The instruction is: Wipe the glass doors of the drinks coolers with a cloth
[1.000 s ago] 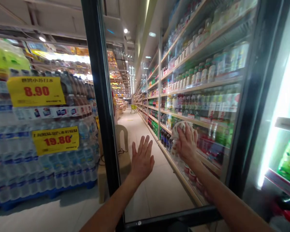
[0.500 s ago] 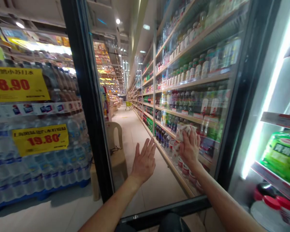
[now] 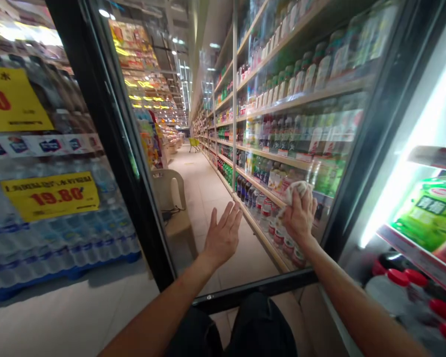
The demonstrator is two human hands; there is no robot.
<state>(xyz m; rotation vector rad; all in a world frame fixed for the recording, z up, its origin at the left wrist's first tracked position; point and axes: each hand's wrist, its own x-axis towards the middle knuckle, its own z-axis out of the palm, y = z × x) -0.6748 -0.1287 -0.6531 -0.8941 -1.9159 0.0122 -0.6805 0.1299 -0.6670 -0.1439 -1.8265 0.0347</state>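
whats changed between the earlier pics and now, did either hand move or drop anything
The right hand and its cloth have moved right and down across the glass door, closer to its right edge and bottom bar. The left hand is farther from the left edge. The view tips lower, showing dark-clad knees. Grips are unchanged: right hand on cloth, left open.

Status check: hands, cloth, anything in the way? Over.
Right hand holding bunched cloth at the glass. Left hand open, palm toward glass, contact unclear. Chair beyond the glass, not between hands and glass.
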